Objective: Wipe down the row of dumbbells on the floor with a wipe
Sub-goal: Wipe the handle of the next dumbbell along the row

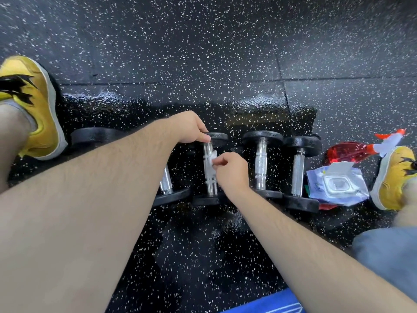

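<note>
Probably mid-row: right hand (232,170) pinched the wipe (213,158) onto a dumbbell handle (208,179), left hand (191,127) gripped its far head (218,137). Unclear whether dumbbells (261,163) either side of that grip were done.

No legible text on the dumbbells (261,161) or the wipes pack (338,186)

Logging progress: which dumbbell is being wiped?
The third dumbbell from the right: the right hand holds a white wipe on its handle, the left hand grips its far head.
</note>
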### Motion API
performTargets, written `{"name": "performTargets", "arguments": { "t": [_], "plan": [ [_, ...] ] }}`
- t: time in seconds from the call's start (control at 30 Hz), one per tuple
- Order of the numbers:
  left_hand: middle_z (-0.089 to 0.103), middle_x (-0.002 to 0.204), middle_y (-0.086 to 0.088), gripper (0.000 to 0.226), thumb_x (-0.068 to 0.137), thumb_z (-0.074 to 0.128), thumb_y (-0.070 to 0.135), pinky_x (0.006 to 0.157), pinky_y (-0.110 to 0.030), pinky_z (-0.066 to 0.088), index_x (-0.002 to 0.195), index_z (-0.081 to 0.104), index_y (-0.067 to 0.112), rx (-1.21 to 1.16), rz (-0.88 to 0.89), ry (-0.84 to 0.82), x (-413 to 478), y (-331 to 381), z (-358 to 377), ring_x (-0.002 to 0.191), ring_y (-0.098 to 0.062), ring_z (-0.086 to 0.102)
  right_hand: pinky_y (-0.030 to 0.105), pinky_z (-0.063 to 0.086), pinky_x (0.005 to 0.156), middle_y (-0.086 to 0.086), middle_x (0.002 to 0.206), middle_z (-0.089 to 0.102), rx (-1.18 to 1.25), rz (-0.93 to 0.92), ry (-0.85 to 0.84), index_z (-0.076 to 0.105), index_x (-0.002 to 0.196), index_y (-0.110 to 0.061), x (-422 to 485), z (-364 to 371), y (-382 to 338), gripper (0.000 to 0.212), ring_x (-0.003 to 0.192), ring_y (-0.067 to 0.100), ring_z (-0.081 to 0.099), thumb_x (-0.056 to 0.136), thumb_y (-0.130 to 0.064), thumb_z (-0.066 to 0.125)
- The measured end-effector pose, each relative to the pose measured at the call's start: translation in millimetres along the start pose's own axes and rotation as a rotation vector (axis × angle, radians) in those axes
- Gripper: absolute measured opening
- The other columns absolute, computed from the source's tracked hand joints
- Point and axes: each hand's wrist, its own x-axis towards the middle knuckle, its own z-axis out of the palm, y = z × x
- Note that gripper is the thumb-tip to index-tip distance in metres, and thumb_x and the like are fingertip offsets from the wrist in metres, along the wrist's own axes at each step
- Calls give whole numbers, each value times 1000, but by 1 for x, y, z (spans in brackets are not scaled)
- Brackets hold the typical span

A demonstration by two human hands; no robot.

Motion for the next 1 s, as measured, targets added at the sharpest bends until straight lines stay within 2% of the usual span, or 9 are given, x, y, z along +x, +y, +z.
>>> {"name": "performTargets", "arguments": {
  "t": [0.07, 0.2, 0.33, 0.43, 0.53, 0.67, 0.8, 0.93, 1.0],
  "plan": [
    [71, 91, 10, 17, 90, 73, 41, 81, -31, 51, 106, 78, 37, 9, 2, 3, 1, 2, 2, 83, -11, 60, 34, 57, 86, -8, 95, 64, -35, -61, 24, 77, 89, -15, 6, 4, -7, 22, 89, 13, 64, 93, -1, 61],
    [71, 98, 10, 16, 90, 73, 43, 84, -32, 50, 105, 77, 39, -2, -5, -3, 0, -1, 1, 94, -13, 63, 17, 48, 81, -7, 108, 61, -235, -183, -119, 79, 102, -18, -13, 6, 5, 16, 96, 12, 59, 97, -14, 64],
    [73, 99, 5, 20, 91, 72, 42, 76, -30, 50, 109, 78, 35, 29, 17, 3, 0, 4, 3, 91, -16, 65, 28, 48, 90, -3, 110, 58, -442, -223, -277, 77, 109, -20, -15, 0, 15, 18, 100, 18, 58, 96, -16, 65],
    [74, 96, 4, 19, 91, 71, 42, 81, -34, 55, 107, 78, 34, 27, 15, -6, 0, 6, 5, 90, -16, 68, 32, 50, 90, -5, 107, 57, -629, -228, -379, 79, 102, -23, -8, -4, 16, 14, 99, 20, 61, 92, -17, 71],
    [75, 93, 4, 17, 90, 72, 41, 80, -34, 56, 104, 79, 35, 8, 17, -9, 1, 4, 3, 89, -16, 69, 31, 53, 85, -6, 102, 59, -553, -147, -361, 78, 100, -19, -5, -6, 11, 13, 87, 17, 62, 92, -13, 70],
    [75, 95, 3, 17, 91, 72, 42, 80, -33, 55, 105, 79, 36, 16, 15, -12, 1, 1, 3, 90, -16, 68, 16, 46, 69, -7, 97, 52, -488, -159, -301, 78, 95, -19, -7, 4, 15, 9, 81, 14, 61, 91, -15, 71],
    [76, 94, 3, 17, 90, 71, 43, 75, -29, 52, 104, 78, 37, 14, 11, -7, 4, 0, 4, 89, -15, 69, 26, 53, 77, -11, 91, 63, -494, -61, -335, 79, 88, -25, -6, -1, 16, 12, 78, 12, 64, 89, -14, 75],
    [76, 94, 5, 15, 90, 72, 44, 78, -31, 53, 102, 79, 38, 10, 3, -19, 7, -2, 4, 88, -13, 68, 20, 45, 53, -3, 92, 66, -259, -8, -153, 67, 85, -19, -3, -10, 18, 22, 71, 11, 59, 93, -1, 60],
    [76, 94, 6, 15, 89, 73, 44, 73, -28, 50, 101, 79, 38, 8, -4, -14, 8, -3, 4, 86, -11, 67, 21, 43, 53, -1, 92, 64, -244, 32, -171, 61, 91, -16, -8, -8, 22, 18, 73, 12, 56, 94, 0, 53]
  ]
}}
